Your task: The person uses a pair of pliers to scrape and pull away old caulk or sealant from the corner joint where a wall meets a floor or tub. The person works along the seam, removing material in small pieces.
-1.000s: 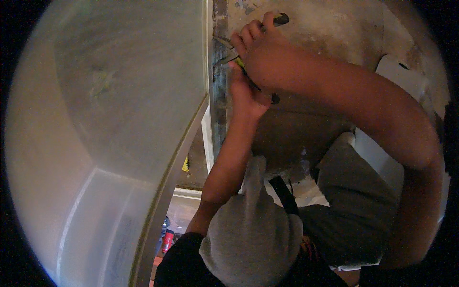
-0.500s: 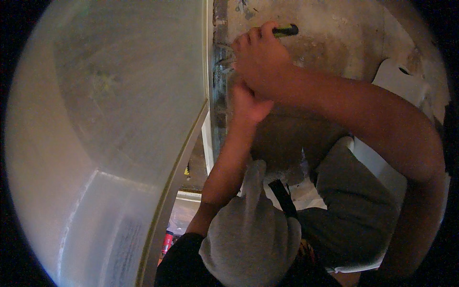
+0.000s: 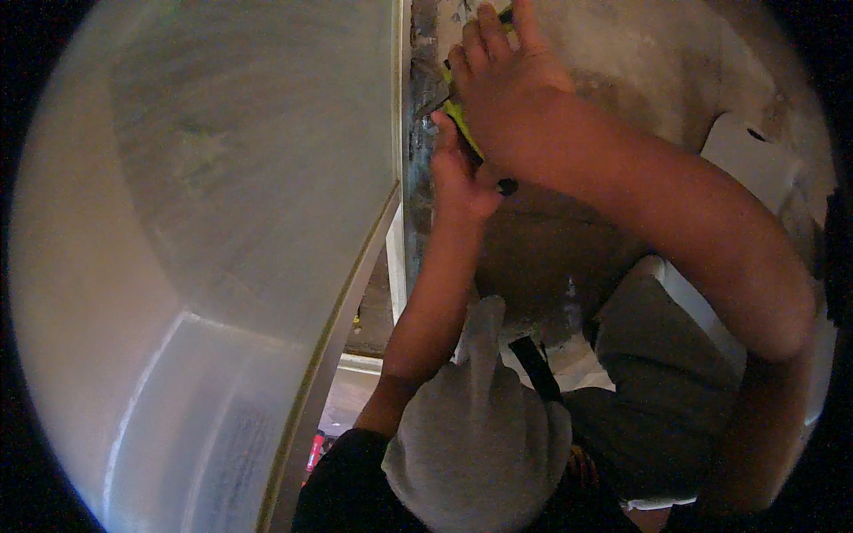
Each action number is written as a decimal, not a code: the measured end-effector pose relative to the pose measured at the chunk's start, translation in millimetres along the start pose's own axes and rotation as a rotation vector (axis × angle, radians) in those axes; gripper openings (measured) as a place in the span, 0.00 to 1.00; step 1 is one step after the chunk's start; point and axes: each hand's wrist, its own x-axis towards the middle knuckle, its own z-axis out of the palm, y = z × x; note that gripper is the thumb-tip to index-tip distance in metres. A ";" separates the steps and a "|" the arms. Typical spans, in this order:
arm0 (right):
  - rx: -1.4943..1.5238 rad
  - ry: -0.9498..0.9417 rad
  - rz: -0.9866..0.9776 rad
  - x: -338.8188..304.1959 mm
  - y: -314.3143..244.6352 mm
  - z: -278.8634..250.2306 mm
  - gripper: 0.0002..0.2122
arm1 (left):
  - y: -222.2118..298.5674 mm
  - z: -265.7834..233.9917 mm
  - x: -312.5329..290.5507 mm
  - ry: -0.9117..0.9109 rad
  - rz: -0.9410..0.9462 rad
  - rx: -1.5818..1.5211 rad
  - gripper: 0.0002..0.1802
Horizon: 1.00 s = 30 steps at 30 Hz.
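My right hand rests over a yellow-green and black hand tool, several of its fingers bent across it. Part of the tool shows between its fingers near the top edge. Just below, my left hand is closed around the tool's lower part, and a black end pokes out beside it. A thin pointed blade-like piece juts left from the tool toward a worn, bluish-grey edge strip. My hands cover most of the tool, so its exact kind cannot be made out.
A large, pale, cloudy panel with a narrow frame stands along the left. Brown, stained floor lies beyond my hands. A white plastic piece with a hole is at the right. Low on the left, a small red object shows through a gap.
My right hand has shifted up and its fingers have spread more. Yellow-green parts and the black lower end of the tool have come into sight. The view has shifted slightly.
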 end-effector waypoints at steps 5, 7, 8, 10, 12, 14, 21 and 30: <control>0.229 0.079 -0.201 4.0 16.8 3.3 0.44 | -10.7 -20.5 1.2 -0.012 -0.145 -0.276 0.29; 0.203 0.111 -0.224 4.2 15.7 18.6 0.43 | -16.1 -25.1 2.4 -0.045 -0.057 0.064 0.27; 0.191 0.135 -0.236 4.9 15.6 26.1 0.42 | -18.1 -20.6 2.2 -0.073 0.081 0.487 0.26; 0.243 0.160 -0.238 7.6 13.3 36.3 0.41 | -28.6 -23.1 11.7 -0.132 0.131 0.440 0.25; 0.278 0.162 -0.253 6.6 12.6 35.1 0.40 | -36.3 -35.1 31.3 -0.164 0.010 -0.216 0.26; 0.293 0.122 -0.270 3.3 16.0 36.6 0.39 | -36.7 -29.0 33.6 -0.146 0.010 -0.321 0.27; 0.171 0.515 -0.205 -4.5 17.5 75.9 0.43 | -25.0 -54.3 43.3 -0.480 -0.094 -0.705 0.27; 0.209 0.409 -0.155 -9.8 23.9 60.5 0.44 | -23.2 -24.6 29.9 0.041 0.002 -0.264 0.27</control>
